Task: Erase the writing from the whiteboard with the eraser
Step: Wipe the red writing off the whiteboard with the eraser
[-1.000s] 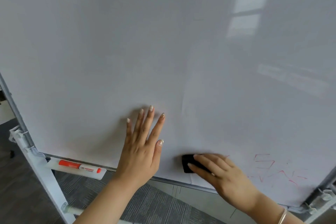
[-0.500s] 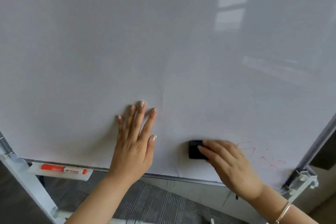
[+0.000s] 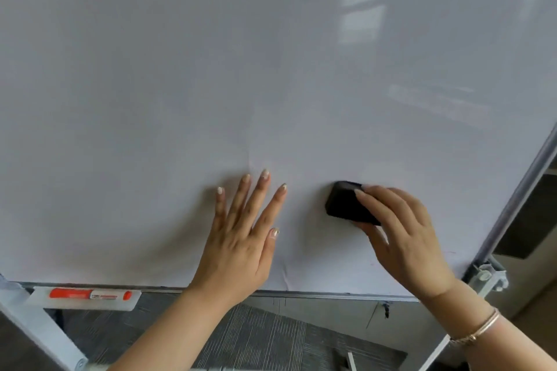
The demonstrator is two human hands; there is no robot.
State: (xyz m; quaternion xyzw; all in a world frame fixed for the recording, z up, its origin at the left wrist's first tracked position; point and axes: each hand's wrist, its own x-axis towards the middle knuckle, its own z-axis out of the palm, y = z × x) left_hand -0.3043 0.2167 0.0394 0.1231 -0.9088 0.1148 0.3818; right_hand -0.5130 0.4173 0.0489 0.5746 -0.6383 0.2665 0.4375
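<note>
The whiteboard [image 3: 271, 69] fills most of the view. My right hand [image 3: 404, 235] presses a black eraser [image 3: 345, 203] flat against its lower right part. My left hand [image 3: 244, 238] lies flat on the board to the left of the eraser, fingers spread, holding nothing. Only faint red traces [image 3: 450, 252] show near the board's lower right corner; my right hand hides the board surface beneath it.
A red marker [image 3: 89, 294] lies in a white tray under the board's lower left edge. The board's grey frame and a metal bracket [image 3: 485, 277] run down the right side. Grey carpet [image 3: 256, 337] lies below.
My right hand has slid the eraser upward over the red writing at the lower right, which has almost vanished. The left hand stays flat on the board. The view has shifted right.
</note>
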